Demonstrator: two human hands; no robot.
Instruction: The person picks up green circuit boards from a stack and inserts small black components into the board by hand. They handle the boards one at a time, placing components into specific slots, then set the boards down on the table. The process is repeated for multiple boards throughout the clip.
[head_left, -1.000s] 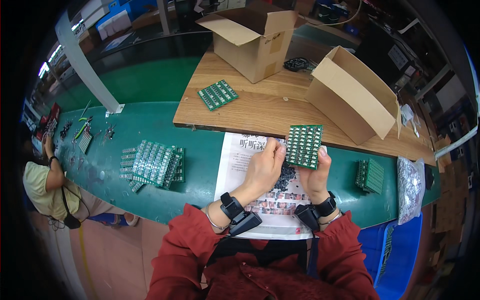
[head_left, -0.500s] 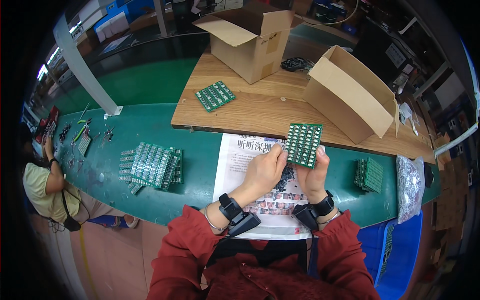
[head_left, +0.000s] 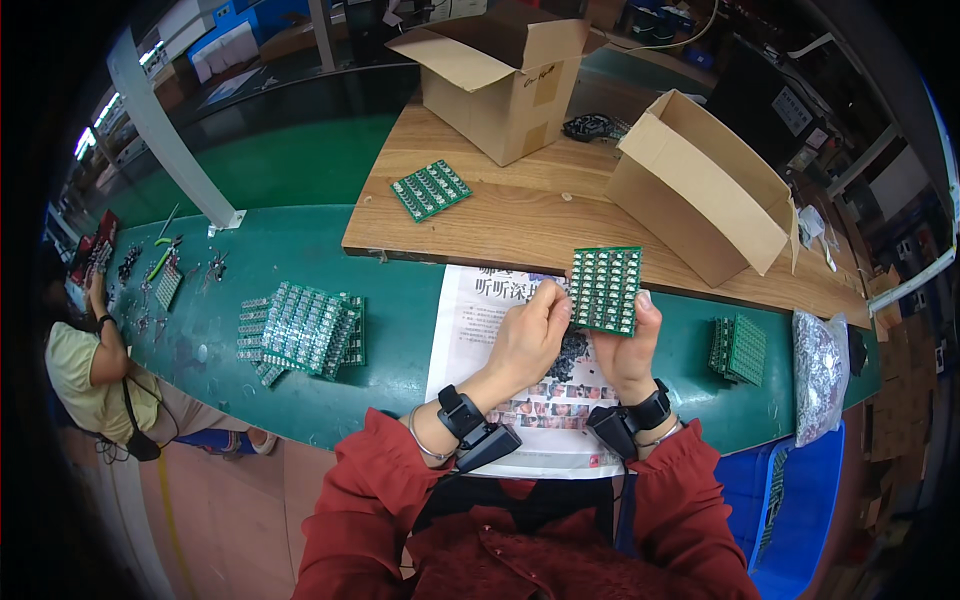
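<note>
A green circuit board panel (head_left: 606,291) with rows of small white and silver parts is held up over a printed newspaper sheet (head_left: 460,350). My right hand (head_left: 630,345) grips it from below and along the right edge, thumb at the side. At the left edge, my left hand (head_left: 533,335) is closed, thumb and fingers pinched against the panel; the fingertips are partly hidden. Small black pieces (head_left: 572,358) lie in a heap on the newspaper beneath, partly covered by my hands.
Stacked circuit boards (head_left: 300,330) lie left; another stack (head_left: 740,350) stands right beside a plastic bag of parts (head_left: 820,370). One board (head_left: 431,190) rests on the wooden board (head_left: 500,215). Behind are two open cardboard boxes (head_left: 545,105) (head_left: 700,190). A co-worker (head_left: 90,370) sits far left.
The panel has moved slightly left and tipped a little in my hands. My left hand has shifted slightly at its edge; the stacks have stayed put.
</note>
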